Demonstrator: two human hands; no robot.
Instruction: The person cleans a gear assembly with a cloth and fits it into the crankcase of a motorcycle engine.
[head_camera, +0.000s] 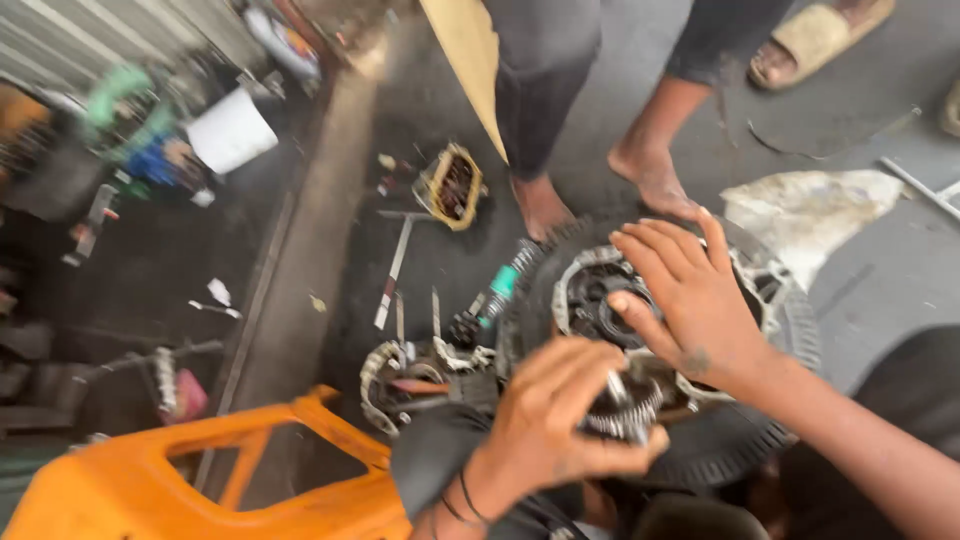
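Head view: a small silvery toothed metal gear cluster (628, 408) is pinched between the curled fingers and thumb of the left hand (552, 420), its long axis running roughly upright in the picture, just above a black-tyred wheel with a grey metal hub (775, 300) lying flat on the floor. The right hand (690, 295) rests on the hub, fingers loosely spread.

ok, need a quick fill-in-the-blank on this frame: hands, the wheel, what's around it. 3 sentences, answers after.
1. The left hand grips a small toothed metal ____ over the wheel's hub.
2. The right hand rests on the hub of a wheel that lies flat on the ____.
3. The plastic chair at lower left is ____ in colour.

Missing words: gear; floor; orange
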